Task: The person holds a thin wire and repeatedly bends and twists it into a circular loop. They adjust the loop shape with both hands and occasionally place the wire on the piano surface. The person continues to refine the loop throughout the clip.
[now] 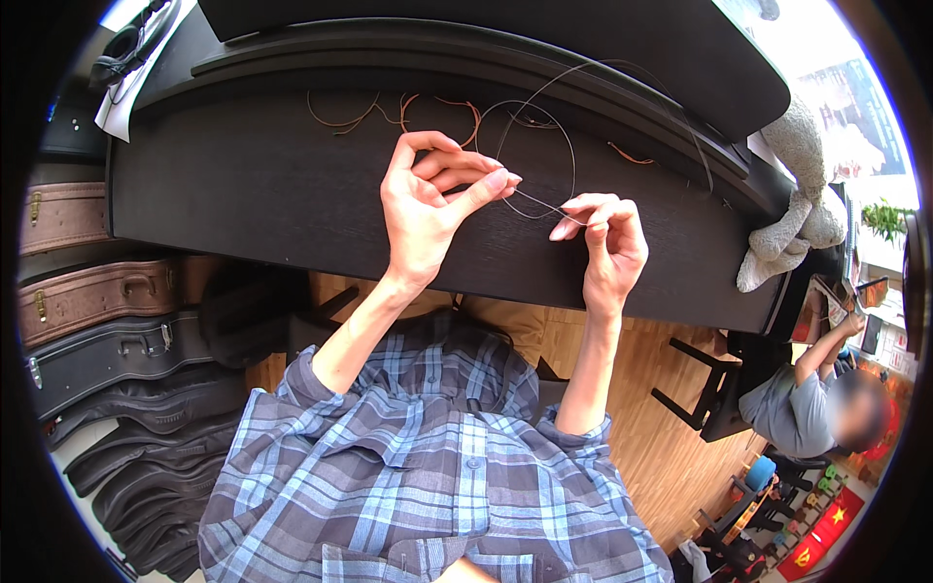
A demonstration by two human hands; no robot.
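Pinching a thin coiled wire (544, 155), left hand (428, 199) and right hand (607, 243) fingers closed, over matte black piano lid (243, 185).

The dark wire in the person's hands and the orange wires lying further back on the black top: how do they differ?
The dark wire is long, curling in wide loops, and is pinched by both the left hand and right hand. The orange wires are shorter, kinked pieces lying loose, untouched, on the black top. Both are thin strands.

black piano lid (253, 185), loose copper strings (389, 112)
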